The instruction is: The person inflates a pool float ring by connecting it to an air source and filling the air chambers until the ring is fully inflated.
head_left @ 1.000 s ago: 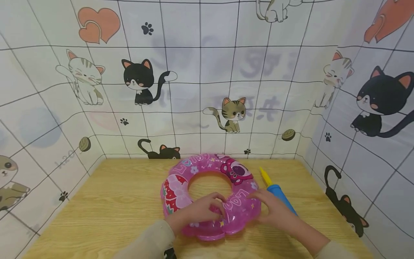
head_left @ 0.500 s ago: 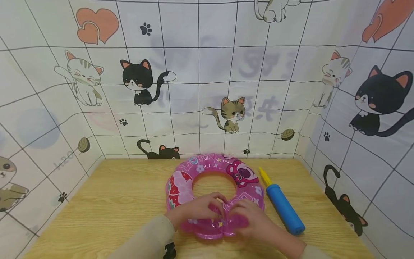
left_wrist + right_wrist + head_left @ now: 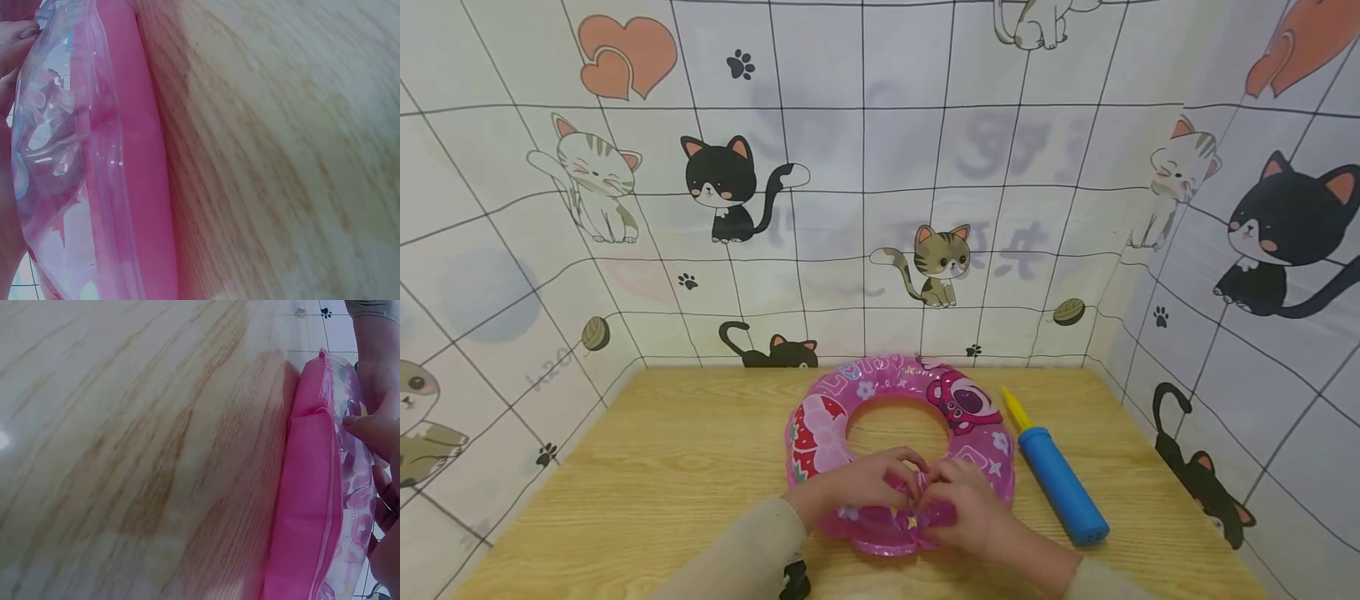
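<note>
An inflated pink swim ring (image 3: 891,382) printed with strawberries and a bear lies flat on the wooden table. At its near side my left hand (image 3: 868,483) rests over the tube with curled fingers, pinching at the top film. My right hand (image 3: 966,504) meets it there from the right, thumb and fingers bent onto the same spot. Between the fingertips, the small part being worked on is hidden. The right wrist view shows my right thumb (image 3: 359,423) pressed on the clear printed top, above the pink side wall (image 3: 306,506). Ring and left fingers (image 3: 15,37) show in the left wrist view.
A blue hand pump (image 3: 1060,487) with a yellow nozzle (image 3: 1015,408) lies on the table (image 3: 700,467) just right of the ring. Cloth walls (image 3: 865,167) printed with cats enclose the table at the back and both sides.
My right hand has moved left from the ring's right side to beside my left hand. The ring has shifted slightly right. The pump, partly covered before, now shows whole.
</note>
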